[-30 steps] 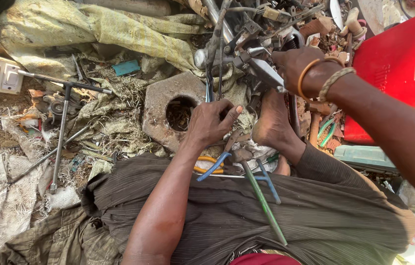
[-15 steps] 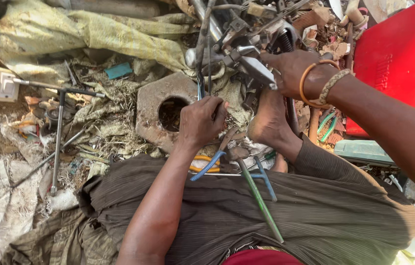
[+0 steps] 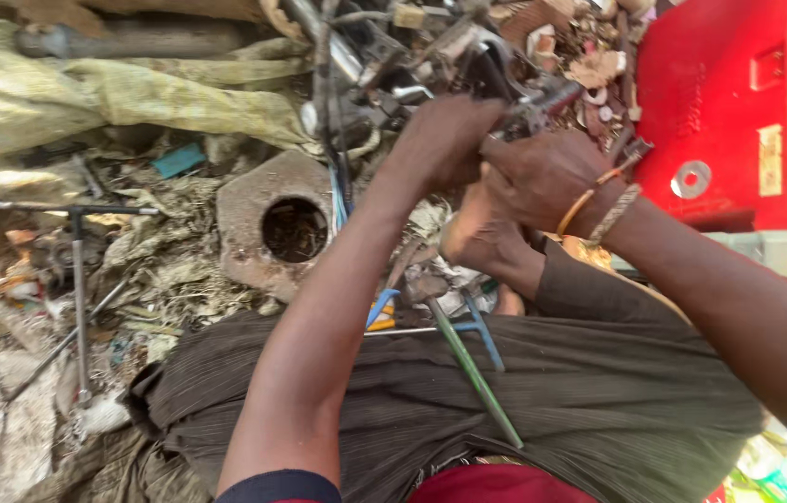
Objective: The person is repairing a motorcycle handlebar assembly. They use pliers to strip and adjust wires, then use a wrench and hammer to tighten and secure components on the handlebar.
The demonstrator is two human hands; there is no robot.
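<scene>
A: Where are the hands?

B: Both are up at the metal assembly [image 3: 468,56], a tangle of rods, cables and brackets at the top of the view. The left hand [image 3: 440,140] is curled onto its lower side, fingers closed around a part I cannot make out. The right hand [image 3: 542,177], with bangles [image 3: 598,200] at the wrist, is clenched just beside it, touching the left, and grips a small dark metal piece [image 3: 542,102] sticking out of the assembly.

A: What lies below them?

B: A bare foot [image 3: 482,237] sits under the hands, its leg in dark trousers [image 3: 542,391]. A green rod [image 3: 473,373] lies slanted across the trousers, near a blue-handled tool [image 3: 477,326].

A: And to the left?

B: A block with a round hole [image 3: 277,224] rests on the littered ground, just left of the left forearm. Further left a T-shaped wrench [image 3: 81,279] lies among scraps, and pale sacking [image 3: 114,93] is bunched above it.

A: On the right?

B: A red metal box [image 3: 738,102] stands close to the right wrist.
</scene>
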